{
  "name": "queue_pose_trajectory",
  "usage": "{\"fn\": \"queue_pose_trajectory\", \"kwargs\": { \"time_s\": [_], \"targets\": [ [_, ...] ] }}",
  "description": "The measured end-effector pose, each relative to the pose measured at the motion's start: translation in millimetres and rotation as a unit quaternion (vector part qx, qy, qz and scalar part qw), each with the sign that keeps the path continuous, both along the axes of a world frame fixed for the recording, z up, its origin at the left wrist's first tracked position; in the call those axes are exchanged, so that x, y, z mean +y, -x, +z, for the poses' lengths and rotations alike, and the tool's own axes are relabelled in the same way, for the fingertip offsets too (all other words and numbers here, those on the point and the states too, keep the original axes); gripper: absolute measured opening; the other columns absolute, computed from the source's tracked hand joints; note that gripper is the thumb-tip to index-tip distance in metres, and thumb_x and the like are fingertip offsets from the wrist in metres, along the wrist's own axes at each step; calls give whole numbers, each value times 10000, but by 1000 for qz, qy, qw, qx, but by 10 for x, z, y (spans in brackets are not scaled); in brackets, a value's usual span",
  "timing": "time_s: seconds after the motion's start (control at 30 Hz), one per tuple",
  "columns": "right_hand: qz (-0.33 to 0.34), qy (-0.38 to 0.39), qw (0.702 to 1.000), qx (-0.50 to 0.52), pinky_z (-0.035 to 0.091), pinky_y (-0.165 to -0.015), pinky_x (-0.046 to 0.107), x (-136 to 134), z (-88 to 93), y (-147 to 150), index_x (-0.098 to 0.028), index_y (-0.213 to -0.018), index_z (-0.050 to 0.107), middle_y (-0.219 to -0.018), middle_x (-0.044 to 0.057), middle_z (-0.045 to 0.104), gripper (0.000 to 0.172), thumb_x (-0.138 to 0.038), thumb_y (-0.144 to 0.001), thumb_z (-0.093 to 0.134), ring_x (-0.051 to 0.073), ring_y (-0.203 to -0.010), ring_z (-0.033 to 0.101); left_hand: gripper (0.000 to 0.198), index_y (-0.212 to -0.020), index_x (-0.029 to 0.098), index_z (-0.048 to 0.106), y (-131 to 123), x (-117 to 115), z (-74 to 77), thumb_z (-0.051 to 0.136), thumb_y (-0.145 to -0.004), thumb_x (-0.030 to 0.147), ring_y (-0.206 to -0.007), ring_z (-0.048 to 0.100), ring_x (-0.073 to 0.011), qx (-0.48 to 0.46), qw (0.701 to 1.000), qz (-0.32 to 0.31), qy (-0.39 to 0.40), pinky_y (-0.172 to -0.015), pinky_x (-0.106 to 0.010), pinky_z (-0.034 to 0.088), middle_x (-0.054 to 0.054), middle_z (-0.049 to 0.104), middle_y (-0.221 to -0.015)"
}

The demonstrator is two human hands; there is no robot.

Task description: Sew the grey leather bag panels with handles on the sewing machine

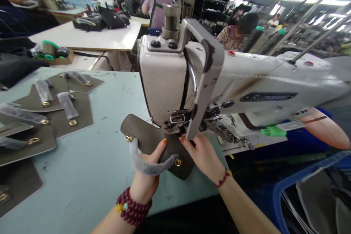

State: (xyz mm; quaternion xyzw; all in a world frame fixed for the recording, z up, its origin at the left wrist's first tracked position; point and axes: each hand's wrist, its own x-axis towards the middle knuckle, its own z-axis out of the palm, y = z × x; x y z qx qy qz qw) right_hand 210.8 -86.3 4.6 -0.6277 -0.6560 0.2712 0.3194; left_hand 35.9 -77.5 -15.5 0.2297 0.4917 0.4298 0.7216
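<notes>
A grey-brown bag panel (148, 131) lies curved under the head of a white sewing machine (167, 80). Its handle (153, 167) is wrapped in clear plastic and joined by gold-coloured hardware at both ends. My left hand (149, 173) reaches through the handle and grips the panel, thumb on top and the other fingers hidden beneath. My right hand (204, 155) holds the panel's far right edge close to the machine's presser area, its fingers partly hidden behind the machine's metal guard. The needle and stitch line cannot be made out.
Several similar panels with wrapped handles (65, 109) lie on the pale green tabletop (104, 175) at left. A blue bin (276, 201) with flat pieces stands at lower right. Beyond the machine are a white table (115, 40) and a co-worker in a purple shirt (156, 5).
</notes>
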Motion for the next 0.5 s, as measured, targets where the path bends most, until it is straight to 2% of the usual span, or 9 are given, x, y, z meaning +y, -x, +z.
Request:
{"fn": "queue_pose_trajectory", "kwargs": {
  "time_s": [0.1, 0.17, 0.27, 0.37, 0.43, 0.5],
  "targets": [
    [39, 49, 996, 68, 506, -770, 278, 143, -6, 103, -166, -957, 748, -948, 72, 766, 206, -303, -954, 594, 210, -891, 712, 550, -1276, 259, 518, -14, 34, 1, 774, -789, 238, -1317, 534, -297, -20, 998, 54, -25, -1096, -458, 479, -73, 540, -1458],
    [64, 69, 990, 102, 495, -724, 254, 165, 8, 103, -159, -955, 756, -930, 62, 769, 221, -321, -945, 607, 199, -864, 711, 455, -1190, 229, 574, -28, 56, 22, 772, -781, 240, -1314, 538, -292, -12, 999, 48, -10, -1124, -411, 452, -84, 571, -1423],
    [64, 78, 989, 105, 459, -646, 236, 150, 24, 77, -142, -903, 764, -831, 42, 756, 268, -346, -947, 595, 183, -775, 684, 354, -1097, 231, 615, -37, 78, 72, 758, -774, 255, -1315, 536, -305, 17, 999, 42, 16, -1133, -396, 440, -84, 614, -1370],
    [62, 71, 991, 100, 410, -579, 223, 148, 29, 63, -141, -843, 759, -731, 18, 715, 310, -360, -955, 571, 161, -690, 634, 430, -1161, 257, 602, -34, 70, 96, 758, -763, 305, -1320, 529, -314, 37, 999, 32, -7, -1131, -399, 440, -70, 615, -1374],
    [66, 59, 992, 92, 391, -567, 221, 161, 28, 56, -147, -808, 750, -689, 4, 686, 311, -352, -953, 567, 151, -662, 609, 489, -1215, 264, 580, -37, 59, 80, 759, -765, 325, -1317, 533, -310, 35, 999, 14, -23, -1121, -382, 450, -68, 600, -1394],
    [66, 47, 994, 79, 390, -579, 225, 178, 24, 47, -151, -785, 742, -685, 3, 677, 306, -351, -946, 575, 151, -664, 602, 508, -1235, 252, 562, -51, 56, 45, 757, -771, 322, -1300, 550, -304, 35, 999, 26, -14, -1108, -371, 465, -78, 598, -1394]
  ]
}}
